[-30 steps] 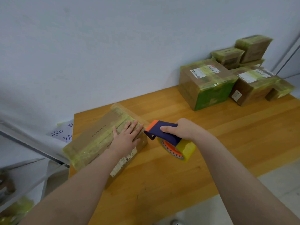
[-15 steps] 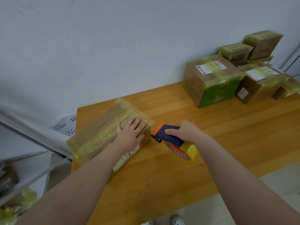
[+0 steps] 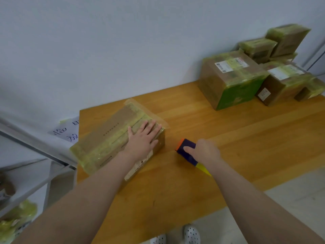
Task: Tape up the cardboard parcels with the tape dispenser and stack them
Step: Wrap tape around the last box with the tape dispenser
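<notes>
A flat cardboard parcel (image 3: 107, 136) wrapped in yellow-green tape lies at the left end of the wooden table (image 3: 228, 138). My left hand (image 3: 142, 140) presses flat on its near right corner, fingers straight. Just right of the parcel, my right hand (image 3: 204, 151) grips the tape dispenser (image 3: 187, 150), a dark blue body with an orange tip and a yellow roll, low over the table. A small gap separates the dispenser's tip from the parcel's end. My hand hides most of the roll.
Several taped parcels (image 3: 232, 78) are stacked at the table's far right against the white wall. A metal shelf (image 3: 31, 173) stands left of the table, with a handwritten paper (image 3: 67, 131) behind. The table's near edge runs over the floor, above my shoes (image 3: 191, 235).
My right hand has lowered the dispenser toward the table and drawn it slightly away from the parcel's end. My left hand stays pressed on the parcel.
</notes>
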